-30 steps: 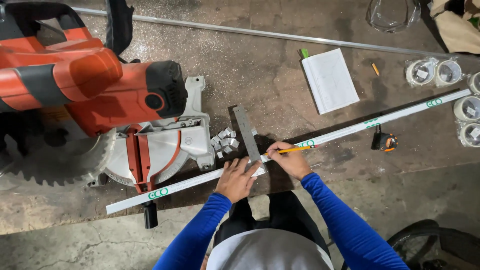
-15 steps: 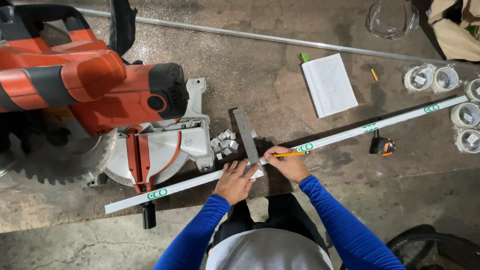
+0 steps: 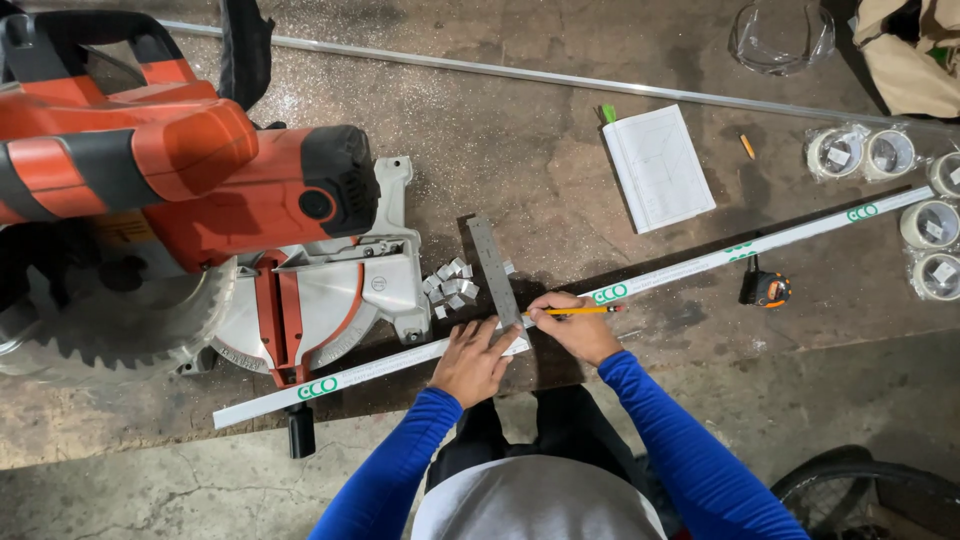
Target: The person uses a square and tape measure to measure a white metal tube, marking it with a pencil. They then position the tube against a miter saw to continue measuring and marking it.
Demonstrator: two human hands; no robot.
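Two hands were on the job, both at the same spot on the long white strip (image 3: 680, 272). The strip lay flat on the concrete floor (image 3: 560, 180), long axis running diagonally: lower-left end past the mitre saw (image 3: 190, 210) base, upper-right end up by the tape rolls (image 3: 870, 152). Its marked point sat straight ahead of the person, close in, roughly mid-length.

The left hand (image 3: 472, 358) was spread flat, palm down, pressing the metal square (image 3: 497, 272) and the strip beneath it. The square's blade crossed the strip at about a right angle, pointing away from the person. The right hand (image 3: 578, 328) was closed around a yellow pencil (image 3: 572, 311), tip touching the strip just beside the square's right edge. The pencil lay roughly along the strip's axis, pointing left toward the blade.

The hands were nearly touching, left of the blade and right of it. Neither was nearer; both were on the line.

Small cut offcuts (image 3: 450, 283) lay piled just left of the square, beside the saw base. A tape measure (image 3: 765, 289) sat just below the strip to the right. A notebook (image 3: 658, 166) lay above the strip, well apart.
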